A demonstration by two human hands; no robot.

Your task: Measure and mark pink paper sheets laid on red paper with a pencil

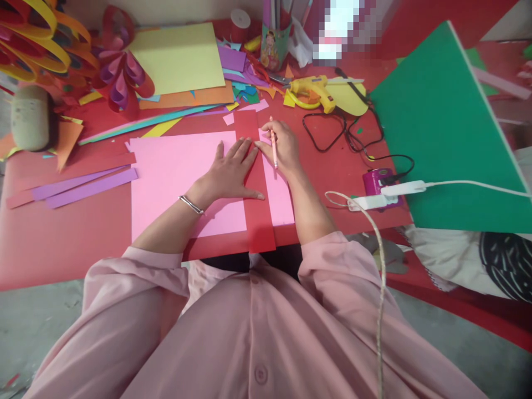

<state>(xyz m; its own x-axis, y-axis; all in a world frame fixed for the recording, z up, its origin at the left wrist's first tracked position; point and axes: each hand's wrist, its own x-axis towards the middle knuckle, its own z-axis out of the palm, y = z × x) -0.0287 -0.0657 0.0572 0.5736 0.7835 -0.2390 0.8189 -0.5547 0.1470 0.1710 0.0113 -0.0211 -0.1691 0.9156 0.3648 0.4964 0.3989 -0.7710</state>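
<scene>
A pink sheet of paper [174, 183] lies on the red table in front of me. Across its right part runs a red paper strip [261, 227], which overhangs the sheet at top and bottom. My left hand [230, 172] is spread flat, its fingers pressing on the strip and the sheet. In my right hand [285, 147] is a pencil [274, 145], held at the strip's right edge near the sheet's top. The pencil's tip points away from me, and its eraser end faces my body.
Purple paper strips [91, 187] lie at left. Behind are a yellow sheet [178, 58], paper loops [124, 83], scraps, scissors [279, 80] and a yellow glue gun [313, 91]. At right, cords reach a purple power adapter [380, 183] beside a green board [449, 144].
</scene>
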